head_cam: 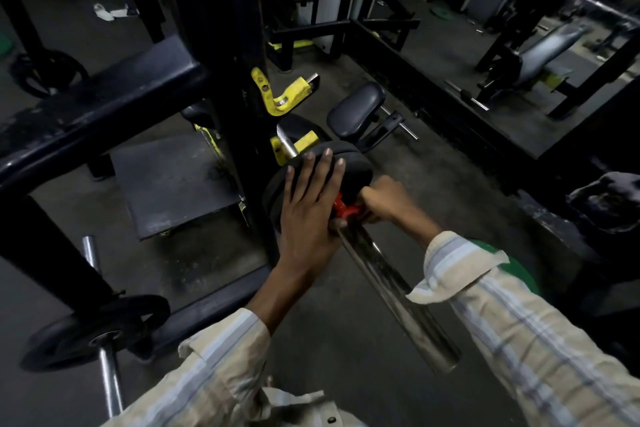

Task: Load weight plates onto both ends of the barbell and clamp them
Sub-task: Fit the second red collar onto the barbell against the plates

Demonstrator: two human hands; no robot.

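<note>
Now the red clamp (346,210) is being worked onto the barbell sleeve (391,284), just right of the left hand (311,218). That hand is spread flat, fingers straight, pressed vs. the outer weight plate (353,170). The right hand (384,199) is curled round the clamp, just beside the left thumb. For a good lock, plates should prob. be kept pushed tight inward while the clamp is seated flush against them, w/ no gap left; whether it is latched yet can't be told.

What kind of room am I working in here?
Almost certainly a gym's weights area: the left hand presses black plates on a barbell sleeve, a rack with yellow hooks stands behind, and a padded bench sits at far right.
</note>
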